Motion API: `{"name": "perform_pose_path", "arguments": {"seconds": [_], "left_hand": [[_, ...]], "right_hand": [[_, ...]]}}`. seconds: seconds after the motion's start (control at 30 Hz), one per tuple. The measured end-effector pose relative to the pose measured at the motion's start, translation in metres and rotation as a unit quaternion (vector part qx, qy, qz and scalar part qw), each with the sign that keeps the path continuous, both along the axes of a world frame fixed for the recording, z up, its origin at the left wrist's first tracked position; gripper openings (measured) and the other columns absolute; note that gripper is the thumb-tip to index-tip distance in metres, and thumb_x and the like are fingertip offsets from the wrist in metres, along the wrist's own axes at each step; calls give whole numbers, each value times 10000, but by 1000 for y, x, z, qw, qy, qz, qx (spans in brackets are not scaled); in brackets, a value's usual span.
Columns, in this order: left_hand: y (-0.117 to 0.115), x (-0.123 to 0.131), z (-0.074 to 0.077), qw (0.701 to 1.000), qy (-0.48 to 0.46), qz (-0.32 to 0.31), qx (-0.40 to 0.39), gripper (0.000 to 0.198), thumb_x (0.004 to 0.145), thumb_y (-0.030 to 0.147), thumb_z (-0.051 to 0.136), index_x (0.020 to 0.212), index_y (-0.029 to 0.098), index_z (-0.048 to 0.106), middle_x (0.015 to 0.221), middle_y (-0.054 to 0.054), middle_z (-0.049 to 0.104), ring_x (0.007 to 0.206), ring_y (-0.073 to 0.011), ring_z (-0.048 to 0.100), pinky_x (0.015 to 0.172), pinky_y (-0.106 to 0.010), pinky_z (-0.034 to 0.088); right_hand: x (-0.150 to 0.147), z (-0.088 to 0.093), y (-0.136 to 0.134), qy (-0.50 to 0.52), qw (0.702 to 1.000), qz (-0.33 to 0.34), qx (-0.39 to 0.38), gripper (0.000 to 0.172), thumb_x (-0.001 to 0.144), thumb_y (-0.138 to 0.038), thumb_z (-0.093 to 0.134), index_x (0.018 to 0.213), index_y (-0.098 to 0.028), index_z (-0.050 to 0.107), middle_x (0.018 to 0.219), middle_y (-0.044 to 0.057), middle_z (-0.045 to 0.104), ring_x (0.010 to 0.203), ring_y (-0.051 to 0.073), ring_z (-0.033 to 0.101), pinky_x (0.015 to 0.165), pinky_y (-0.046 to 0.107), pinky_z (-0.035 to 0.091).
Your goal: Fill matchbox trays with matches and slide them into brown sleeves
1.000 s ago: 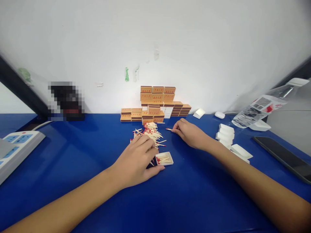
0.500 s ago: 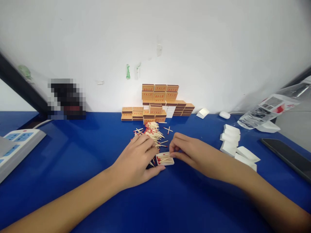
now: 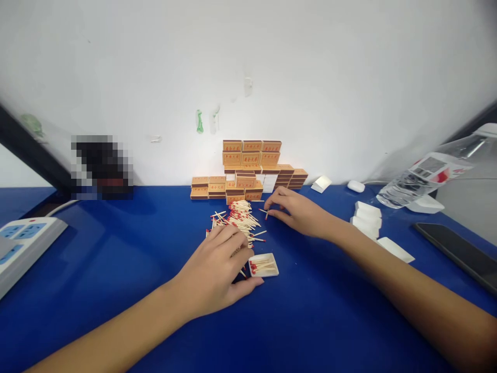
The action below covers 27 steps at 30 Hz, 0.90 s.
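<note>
R hand (image 3: 293,210): thumb + index fingertips at a pair of crossed matches (image 3: 266,216), just R of the pile; can't tell if they're pinched or only touched. Other fingers curled.
L hand (image 3: 217,277): half-curled, palm down over near-L edge of pile; thumb by near-L corner of tray, index by far-L corner. Can't tell how firm the hold is.
Matchbox tray (image 3: 267,256): white, on bench just beside L thumb, approx. centre, nearer the person than the pile; holds a thin layer of matches, red heads twd L end.
Match pile (image 3: 244,220): heaped loose betw. the hands, part hidden under L fingers; a few strays at its R side.
Matchboxes (image 3: 251,158): orange-yellow w/ red Chinese print, stacked agst the wall (image 3: 310,77) behind pile, tallest mid; R-hand columns show dk brown sides.
White trays (image 3: 367,220): grouped beyond R forearm; one more (image 3: 396,249) sits close by, nearer the person.
R side: clear plastic bottle (image 3: 427,168) w/ barcode label, dk phone (image 3: 458,254) flat, small white rounded case (image 3: 356,186), folded pale paper (image 3: 321,184) near wall.
L side: white power strip (image 3: 34,243) w/ blue socket faces; pixelated dk object (image 3: 103,166) at wall.
Bench (image 3: 147,223): blue top, glossy.
</note>
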<state>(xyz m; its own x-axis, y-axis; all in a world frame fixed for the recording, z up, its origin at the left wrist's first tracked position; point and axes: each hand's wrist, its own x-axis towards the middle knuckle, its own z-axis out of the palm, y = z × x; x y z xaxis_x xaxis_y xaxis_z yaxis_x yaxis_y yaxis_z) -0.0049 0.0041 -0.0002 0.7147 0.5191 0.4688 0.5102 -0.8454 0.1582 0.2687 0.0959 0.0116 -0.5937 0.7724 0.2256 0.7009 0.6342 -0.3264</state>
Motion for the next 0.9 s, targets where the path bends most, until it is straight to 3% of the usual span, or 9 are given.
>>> {"name": "perform_pose_path", "arguments": {"seconds": [0.27, 0.4, 0.57, 0.77, 0.9], "left_hand": [[0, 1, 1, 1000, 11, -1, 8, 305, 947, 429, 705, 995, 127, 695, 997, -90, 646, 992, -280, 576, 905, -462, 486], [0, 0, -1, 1000, 4, 14, 14, 319, 946, 438, 704, 1046, 135, 700, 1010, -92, 650, 1019, -291, 576, 908, -472, 482], [3, 0, -2, 1000, -4, 28, 7, 318, 937, 438, 716, 1066, 148, 703, 1000, -86, 653, 1022, -288, 580, 899, -466, 482], [1, 2, 1, 1000, -14, 21, 2, 290, 935, 414, 720, 1036, 143, 700, 1018, -95, 661, 1026, -287, 589, 881, -458, 487], [1, 3, 1, 1000, -15, 20, 6, 269, 937, 402, 717, 1007, 143, 697, 992, -93, 658, 1007, -284, 592, 870, -455, 491]], "right_hand": [[3, -13, 0, -21, 999, -35, -23, 167, 1026, -264, 463, 937, -188, 582, 969, 106, 598, 880, 242, 593, 806, 387, 488], [5, 6, -19, -13, 999, -23, -40, 199, 1054, -277, 421, 950, -201, 573, 1007, 102, 607, 919, 237, 600, 827, 378, 490], [-2, 28, -65, -22, 995, 17, -91, 223, 1097, -296, 414, 962, -216, 572, 1023, 62, 611, 865, 195, 590, 784, 339, 485], [-31, 15, -91, -111, 992, 52, -12, 113, 1010, -104, 569, 931, -177, 602, 1022, 86, 633, 826, 212, 605, 720, 340, 481], [-37, 14, -87, -74, 994, 76, -9, 87, 1021, -119, 568, 989, -165, 634, 1021, 78, 642, 829, 199, 623, 718, 322, 500]]}}
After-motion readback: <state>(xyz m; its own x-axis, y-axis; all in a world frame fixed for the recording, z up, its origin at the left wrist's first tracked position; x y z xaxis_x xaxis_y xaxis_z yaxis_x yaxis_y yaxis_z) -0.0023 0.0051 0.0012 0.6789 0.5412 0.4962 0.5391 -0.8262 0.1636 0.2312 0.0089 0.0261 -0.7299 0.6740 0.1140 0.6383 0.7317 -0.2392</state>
